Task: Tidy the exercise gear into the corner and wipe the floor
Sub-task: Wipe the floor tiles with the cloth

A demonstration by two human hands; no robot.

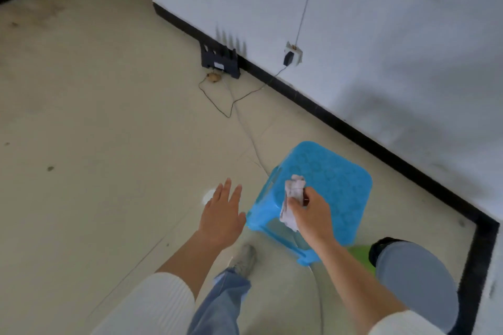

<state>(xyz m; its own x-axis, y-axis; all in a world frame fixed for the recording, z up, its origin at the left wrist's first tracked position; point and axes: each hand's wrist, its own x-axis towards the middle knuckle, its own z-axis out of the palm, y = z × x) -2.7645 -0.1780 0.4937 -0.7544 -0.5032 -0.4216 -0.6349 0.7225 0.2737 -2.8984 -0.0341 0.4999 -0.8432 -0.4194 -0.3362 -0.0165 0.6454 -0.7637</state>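
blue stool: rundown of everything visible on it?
Bright blue plastic stool, upright on the beige floor near the black skirting board. It has a square seat with rounded corners, an embossed ring pattern and a slot in its left side; legs show beneath the near corner. The right hand holds a crumpled pale cloth over the seat; whether the cloth touches it cannot be told.

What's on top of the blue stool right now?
Only a crumpled cloth, pinched by the right hand, over the stool seat. The seat beneath them is hidden, so contact cannot be told.
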